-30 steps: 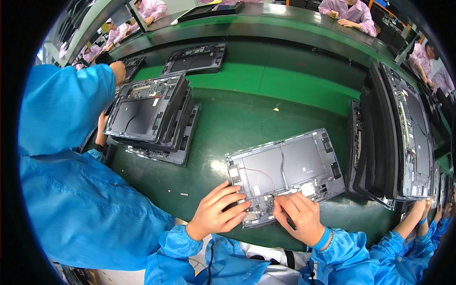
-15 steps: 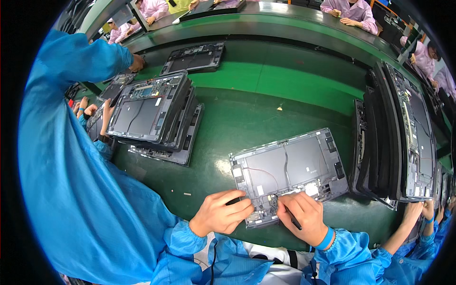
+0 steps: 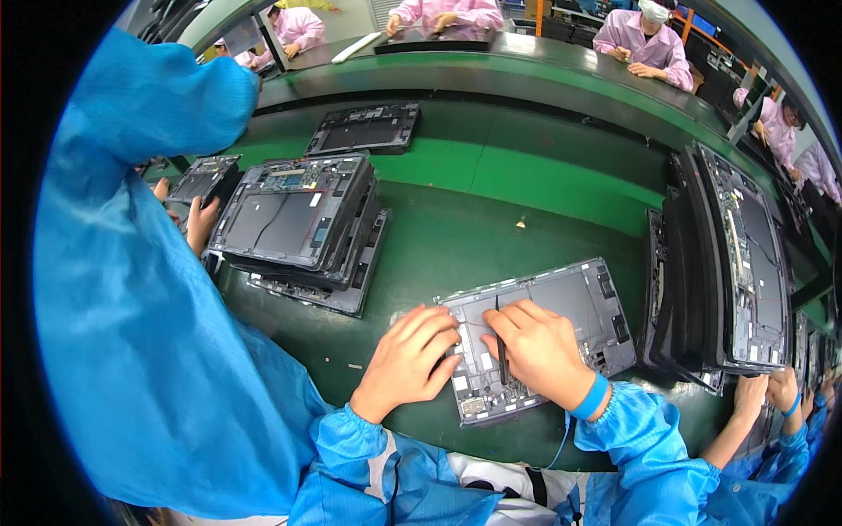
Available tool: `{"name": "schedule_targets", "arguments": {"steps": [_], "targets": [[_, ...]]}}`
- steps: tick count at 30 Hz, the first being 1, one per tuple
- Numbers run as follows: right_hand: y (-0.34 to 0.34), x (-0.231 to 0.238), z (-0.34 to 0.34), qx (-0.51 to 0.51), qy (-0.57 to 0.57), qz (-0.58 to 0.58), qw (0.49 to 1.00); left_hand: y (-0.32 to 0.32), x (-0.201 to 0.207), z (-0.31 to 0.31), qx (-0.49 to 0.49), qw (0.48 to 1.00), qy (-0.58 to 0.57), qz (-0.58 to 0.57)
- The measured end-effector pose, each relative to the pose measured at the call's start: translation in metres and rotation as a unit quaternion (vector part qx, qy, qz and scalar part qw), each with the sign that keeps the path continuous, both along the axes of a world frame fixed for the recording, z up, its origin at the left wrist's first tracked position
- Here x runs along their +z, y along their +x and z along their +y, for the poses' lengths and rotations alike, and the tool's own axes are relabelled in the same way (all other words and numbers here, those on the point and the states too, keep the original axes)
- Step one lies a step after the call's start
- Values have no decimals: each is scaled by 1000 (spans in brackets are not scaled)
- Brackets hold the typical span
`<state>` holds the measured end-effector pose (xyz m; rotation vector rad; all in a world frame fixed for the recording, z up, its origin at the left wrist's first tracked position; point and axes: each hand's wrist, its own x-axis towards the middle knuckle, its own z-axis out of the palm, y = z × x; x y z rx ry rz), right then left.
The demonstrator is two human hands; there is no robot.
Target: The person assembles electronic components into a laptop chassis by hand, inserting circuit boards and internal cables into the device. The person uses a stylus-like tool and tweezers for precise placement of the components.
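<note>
In front of me on the green bench lies an opened tablet-like device [image 3: 579, 294], its grey inside, wires and circuit board showing. My right hand [image 3: 539, 351], with a blue band at the wrist, is over the device and closed on slim black tweezers [image 3: 503, 351]. One thin end of the tweezers points away from me, above the grey inner panel. At the device's left edge is my left hand [image 3: 408, 359], its fingers loosely bent and apart, with nothing visible in them. My right hand hides part of the board and panel.
Stacked opened devices [image 3: 294, 210] stand at the left, another tall stack [image 3: 737, 263] at the right. A single device [image 3: 364, 129] lies farther back. A blue-sleeved co-worker [image 3: 158, 289] is close at my left. People in pink work beyond the raised ledge [image 3: 526, 70].
My right hand has moved up from the board over the panel, and the tweezers have turned to point away. My left hand's fingers have shifted slightly up along the edge. The view has shifted.
</note>
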<state>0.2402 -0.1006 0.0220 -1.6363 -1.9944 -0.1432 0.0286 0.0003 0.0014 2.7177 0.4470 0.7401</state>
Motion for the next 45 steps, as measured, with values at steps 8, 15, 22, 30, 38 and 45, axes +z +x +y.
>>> {"name": "schedule_targets", "arguments": {"steps": [8, 15, 22, 30, 38, 45], "targets": [[10, -13, 12, 19, -37, 12, 999, -7, -4, 5, -31, 999, 3, 21], [14, -20, 16, 47, 6, 163, 985, -3, 3, 17, -62, 998, 24, 18], [20, -19, 13, 58, -37, 172, 983, 1, -3, 30, -87, 995, -57, -1], [18, 9, 42, 124, -131, 440, 880, -2, -13, 36, -97, 984, -146, -26], [29, -19, 56, 111, -238, 418, 870, -2, -15, 38, -106, 976, -186, -29], [26, -17, 55, 130, -190, 352, 907, -1, -15, 40, -115, 977, -178, -37]]}}
